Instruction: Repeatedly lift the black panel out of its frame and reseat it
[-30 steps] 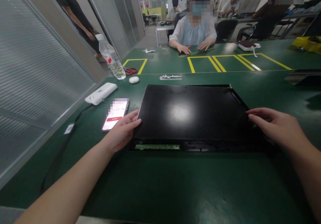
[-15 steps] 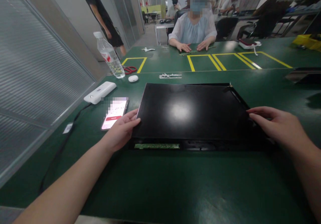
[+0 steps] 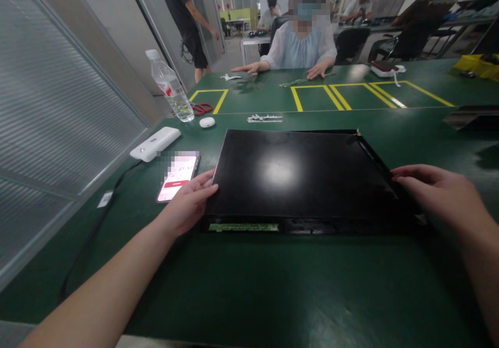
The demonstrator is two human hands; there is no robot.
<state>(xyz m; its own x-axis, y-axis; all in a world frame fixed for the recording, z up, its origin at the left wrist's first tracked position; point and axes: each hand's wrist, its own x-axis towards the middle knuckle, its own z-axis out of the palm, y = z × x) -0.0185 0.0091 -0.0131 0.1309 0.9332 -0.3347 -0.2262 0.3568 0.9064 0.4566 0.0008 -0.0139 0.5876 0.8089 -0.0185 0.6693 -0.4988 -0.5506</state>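
Note:
A large flat black panel [image 3: 296,174] lies on the green table [image 3: 273,285], with a strip of green circuit board [image 3: 244,227] showing along its near edge. My left hand [image 3: 187,205] rests against the panel's left near corner, fingers extended along the edge. My right hand [image 3: 438,192] lies at the panel's right edge, fingers stretched out and touching it. Neither hand wraps around anything.
Left of the panel lie a lit phone [image 3: 178,175], a white power bank [image 3: 155,144] with a black cable, a white earbud case [image 3: 207,122], red scissors [image 3: 202,109] and a water bottle [image 3: 170,87]. A person in a pale top [image 3: 302,47] sits across the table.
My right hand has slid slightly right along the panel's edge. The person opposite has reached one arm out to the side, and someone walks past along the glass wall.

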